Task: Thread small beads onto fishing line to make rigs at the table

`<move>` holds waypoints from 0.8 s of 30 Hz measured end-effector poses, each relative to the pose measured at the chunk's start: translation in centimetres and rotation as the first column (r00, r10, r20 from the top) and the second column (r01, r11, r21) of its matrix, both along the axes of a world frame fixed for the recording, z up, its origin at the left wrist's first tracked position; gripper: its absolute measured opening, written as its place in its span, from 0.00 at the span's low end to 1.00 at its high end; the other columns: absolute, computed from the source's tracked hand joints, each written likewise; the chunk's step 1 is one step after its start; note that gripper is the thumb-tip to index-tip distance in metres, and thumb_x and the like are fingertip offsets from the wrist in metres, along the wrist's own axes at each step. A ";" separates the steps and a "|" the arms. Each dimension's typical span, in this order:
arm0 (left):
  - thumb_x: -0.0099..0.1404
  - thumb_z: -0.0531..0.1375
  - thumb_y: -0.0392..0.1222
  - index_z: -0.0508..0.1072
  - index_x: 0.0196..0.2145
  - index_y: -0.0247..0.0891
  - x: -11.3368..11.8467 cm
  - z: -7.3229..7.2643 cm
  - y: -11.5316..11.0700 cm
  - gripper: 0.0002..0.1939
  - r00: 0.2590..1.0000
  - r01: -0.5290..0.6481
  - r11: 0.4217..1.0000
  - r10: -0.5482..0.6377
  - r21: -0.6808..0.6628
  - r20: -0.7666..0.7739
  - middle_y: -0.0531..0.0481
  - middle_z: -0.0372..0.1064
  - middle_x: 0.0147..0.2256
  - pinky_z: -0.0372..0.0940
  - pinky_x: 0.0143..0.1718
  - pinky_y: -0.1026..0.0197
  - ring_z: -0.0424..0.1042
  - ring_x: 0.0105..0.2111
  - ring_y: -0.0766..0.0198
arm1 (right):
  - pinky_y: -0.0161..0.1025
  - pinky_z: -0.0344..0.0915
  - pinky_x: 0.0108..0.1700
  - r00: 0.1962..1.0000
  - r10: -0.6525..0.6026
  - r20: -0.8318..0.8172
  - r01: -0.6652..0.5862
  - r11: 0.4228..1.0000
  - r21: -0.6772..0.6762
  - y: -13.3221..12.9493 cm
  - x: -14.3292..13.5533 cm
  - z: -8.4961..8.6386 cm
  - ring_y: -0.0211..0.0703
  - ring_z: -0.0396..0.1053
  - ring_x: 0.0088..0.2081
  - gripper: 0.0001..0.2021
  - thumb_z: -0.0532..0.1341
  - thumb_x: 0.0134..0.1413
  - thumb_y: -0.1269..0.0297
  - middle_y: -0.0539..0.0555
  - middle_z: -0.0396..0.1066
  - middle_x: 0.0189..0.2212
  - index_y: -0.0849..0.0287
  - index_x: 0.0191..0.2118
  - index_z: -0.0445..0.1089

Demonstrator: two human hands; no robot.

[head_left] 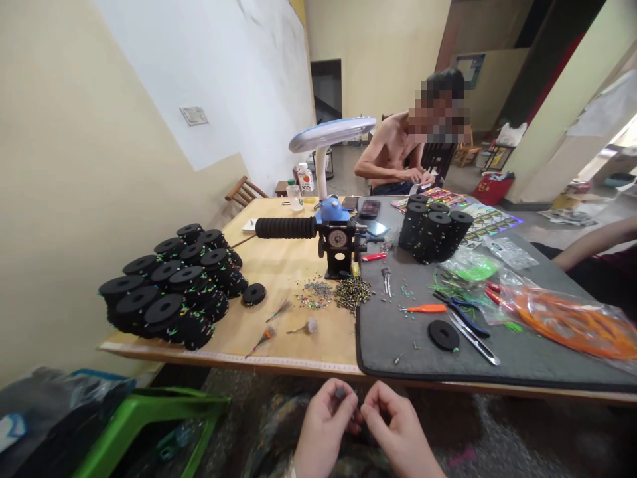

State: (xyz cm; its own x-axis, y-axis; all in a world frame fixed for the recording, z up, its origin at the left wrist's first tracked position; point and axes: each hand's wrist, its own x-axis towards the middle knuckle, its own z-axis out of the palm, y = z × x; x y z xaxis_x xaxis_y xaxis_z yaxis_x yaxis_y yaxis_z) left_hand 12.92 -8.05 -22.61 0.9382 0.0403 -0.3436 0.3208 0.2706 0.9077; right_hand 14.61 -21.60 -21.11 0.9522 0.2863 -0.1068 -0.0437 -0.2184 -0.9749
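Note:
Both of my hands are close together in front of the table's near edge. My left hand [329,419] is closed in a pinch, with something small and dark between thumb and fingers that I cannot make out. Beside it, my right hand [393,419] also pinches, fingertips close to the left ones; what it holds is too small to see. Nearest on the table are small feathered pieces [303,326], a pile of small brass-coloured parts [352,292], a black foam ring [443,335] and tweezers [475,340].
Stacks of black foam spools [169,285] fill the left; more spools [432,226] stand behind right. A black clamp device [339,242] and lamp [323,133] stand mid-table. An orange knife [426,309], pliers [460,312] and orange bagged strands [572,318] lie right. A co-worker [398,149] sits behind.

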 end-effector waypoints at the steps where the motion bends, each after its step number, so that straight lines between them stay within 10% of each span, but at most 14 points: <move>1: 0.50 0.67 0.56 0.67 0.28 0.37 0.0 0.0 0.0 0.21 1.000 -0.004 1.000 0.003 0.018 0.009 0.56 0.64 0.25 0.66 0.25 0.64 0.66 0.25 0.66 | 0.32 0.54 0.26 1.000 0.001 -0.001 -0.001 1.000 -0.007 0.0 0.0 0.0 0.36 0.56 0.23 0.10 0.57 0.50 0.62 0.45 0.60 0.18 0.58 0.22 0.60; 24: 0.62 0.59 0.48 0.70 0.29 0.36 -0.5 0.2 0.2 0.12 0.958 -0.073 0.898 -0.058 0.435 0.280 0.51 0.67 0.25 0.62 0.28 0.66 0.66 0.26 0.63 | 0.33 0.49 0.24 0.991 -0.058 -0.122 0.064 0.997 0.043 0.4 0.5 0.1 0.35 0.50 0.21 0.13 0.59 0.47 0.56 0.43 0.53 0.16 0.57 0.21 0.58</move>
State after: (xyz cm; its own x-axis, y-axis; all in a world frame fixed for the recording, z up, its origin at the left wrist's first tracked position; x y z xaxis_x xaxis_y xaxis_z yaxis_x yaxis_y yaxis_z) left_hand 12.41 -7.81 -22.39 0.9911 0.1323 -0.0142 0.0371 -0.1723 0.9843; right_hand 15.14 -21.22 -21.01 0.9491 0.2353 -0.2095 -0.1731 -0.1662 -0.9708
